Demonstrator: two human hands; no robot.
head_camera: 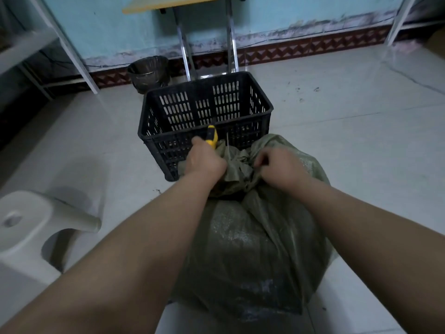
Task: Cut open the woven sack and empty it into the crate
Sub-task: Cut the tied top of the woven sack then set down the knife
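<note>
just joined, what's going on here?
A person is working on the tied neck of a green woven sack on the floor. The left hand holds a yellow cutter at the bunched top; the right hand grips the fabric beside it. The black crate behind looks empty. Nothing poured yet.

Dim room, pale tiled floor.
Light-blue wall, stained at base; folding table, wire bin, white stool.
</note>
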